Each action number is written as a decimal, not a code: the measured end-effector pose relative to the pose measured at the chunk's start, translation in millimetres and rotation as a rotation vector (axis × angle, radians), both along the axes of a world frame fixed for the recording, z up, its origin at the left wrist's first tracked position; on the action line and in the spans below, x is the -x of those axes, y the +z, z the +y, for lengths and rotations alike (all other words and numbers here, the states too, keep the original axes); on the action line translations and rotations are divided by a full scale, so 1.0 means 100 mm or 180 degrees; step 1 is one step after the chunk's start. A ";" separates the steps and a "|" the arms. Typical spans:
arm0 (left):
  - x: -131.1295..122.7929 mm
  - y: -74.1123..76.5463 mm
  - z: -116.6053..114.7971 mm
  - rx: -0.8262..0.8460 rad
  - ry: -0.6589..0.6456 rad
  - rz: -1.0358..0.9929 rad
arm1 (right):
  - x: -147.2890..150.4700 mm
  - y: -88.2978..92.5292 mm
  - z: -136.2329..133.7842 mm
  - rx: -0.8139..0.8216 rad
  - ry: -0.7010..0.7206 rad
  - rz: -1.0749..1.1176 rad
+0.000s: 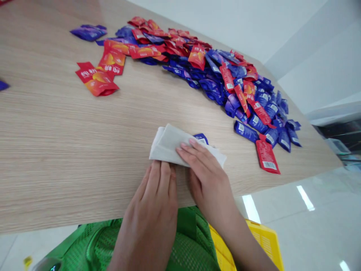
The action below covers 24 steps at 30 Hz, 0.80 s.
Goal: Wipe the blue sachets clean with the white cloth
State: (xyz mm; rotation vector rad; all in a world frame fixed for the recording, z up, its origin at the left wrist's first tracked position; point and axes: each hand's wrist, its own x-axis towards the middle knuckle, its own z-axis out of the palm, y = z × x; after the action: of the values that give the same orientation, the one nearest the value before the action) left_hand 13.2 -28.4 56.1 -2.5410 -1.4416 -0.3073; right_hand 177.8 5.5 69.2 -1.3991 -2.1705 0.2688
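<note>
- A folded white cloth (172, 143) lies near the front edge of the table (70, 150), with the person's two hands on it.
- The left hand (156, 203) has its fingers close together, the tips at the cloth's near edge; whether its grip pinches the cloth or only pushes against it, I cannot tell.
- The right hand (210, 177) lies over the cloth's right part, fingers nearly straight on top, thumb lower at the near side; whether its grip closes on the cloth, I cannot tell.
- A blue packet (201, 138) shows just behind the cloth, partly covered by it; a white label is visible.
- A long heap (210, 71) of blue and red packets runs along the table's far side, curving toward the right.
- A red packet (266, 154) lies label up at the heap's near right end.
- Two orange-red packets (97, 79) overlap left of the heap.
- A purple packet (88, 32) lies farther back on the left.
- Below the table edge are green mesh fabric (194, 256), a yellow crate (265, 235) and a shiny floor (310, 226).
</note>
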 end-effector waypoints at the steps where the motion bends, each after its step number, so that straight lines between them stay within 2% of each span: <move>1: 0.00 0.01 0.01 -0.0063 0.0007 -0.0025 | -0.09 -0.02 0.01 -0.0044 -0.0177 -0.0014; 7: -0.01 0.04 0.06 -0.0403 -0.0052 -0.0192 | -0.69 -0.07 0.02 -0.0208 -0.1185 -0.0127; 9: -0.01 0.04 0.07 -0.0442 -0.0043 -0.0205 | -0.69 -0.03 0.00 -0.0209 -0.1488 0.0030; 11: -0.02 0.03 0.06 -0.0445 -0.0017 -0.0173 | -0.56 0.02 -0.03 -0.0331 -0.1633 0.0350; 13: -0.03 0.02 0.04 -0.0388 -0.0004 -0.0096 | -0.34 0.06 -0.06 -0.0439 -0.1349 0.0595; 16: -0.04 0.01 0.02 -0.0102 0.0070 0.0122 | -0.03 0.07 -0.05 -0.0308 -0.0281 0.0405; 18: -0.04 0.02 0.01 0.0062 0.0089 0.0243 | 0.06 0.04 -0.02 -0.0148 0.0169 0.0144; 20: -0.03 0.03 0.02 0.0039 0.0054 0.0245 | 0.01 0.00 0.02 -0.0121 0.0109 0.0029; 24: -0.02 0.06 0.06 -0.0329 -0.0047 -0.0020 | -0.40 -0.08 0.09 -0.0291 -0.0764 -0.0011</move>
State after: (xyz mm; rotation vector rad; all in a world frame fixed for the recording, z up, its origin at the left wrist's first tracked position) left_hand 15.2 -22.0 62.1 -2.4715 -1.3727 -0.3821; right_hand 218.0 14.2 60.9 -1.5889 -1.9669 0.0773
